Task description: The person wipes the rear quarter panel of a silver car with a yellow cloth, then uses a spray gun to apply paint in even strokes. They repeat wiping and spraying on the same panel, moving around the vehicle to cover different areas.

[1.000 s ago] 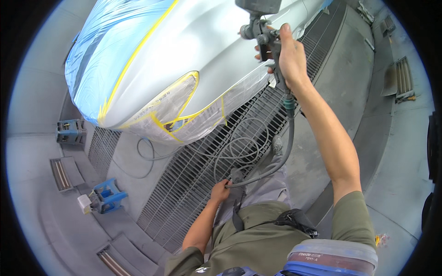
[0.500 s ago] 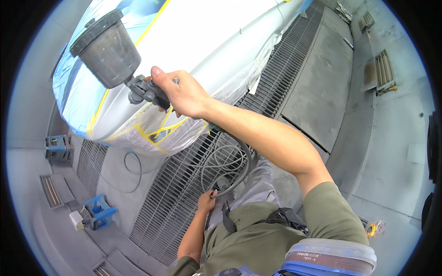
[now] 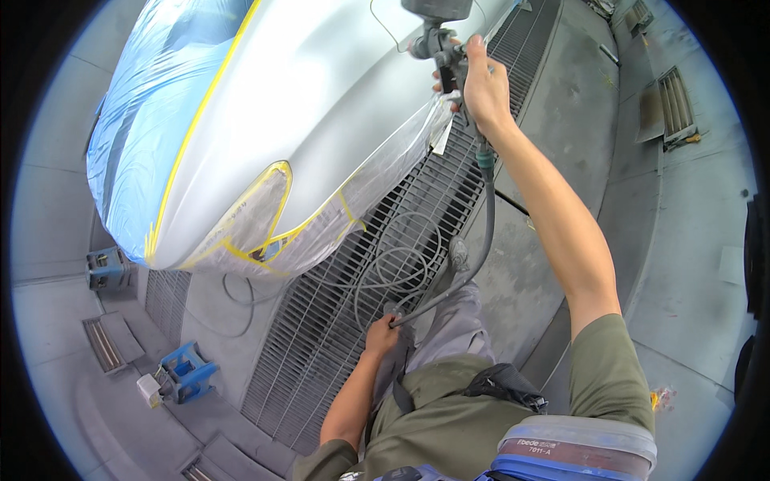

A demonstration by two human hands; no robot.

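Note:
My right hand [image 3: 486, 84] is wrapped round the handle of a grey spray gun [image 3: 442, 50], whose dark cup [image 3: 437, 8] is partly cut off by the upper edge. From the gun's base a grey air hose [image 3: 490, 216] runs down by a green coupling [image 3: 485, 160]. Lower down, my left hand [image 3: 382, 335] is closed round this hose in front of my legs. The gun is over the right side of a white car body panel [image 3: 281, 120]. Blue masking film [image 3: 164, 112], clear film [image 3: 369, 180] and yellow tape [image 3: 210, 88] cover the panel's surroundings.
Loose hose coils [image 3: 401, 264] lie on the slatted floor grating [image 3: 305, 361] near my feet. Blue step stools [image 3: 188, 373] stand at the left. Grey floor plates [image 3: 553, 168] stretch along the right, beside a wall with a vent [image 3: 675, 100].
My right hand has carried the spray gun from the panel's left part to the right and away from me. My left hand, still on the hose, has shifted slightly right and up.

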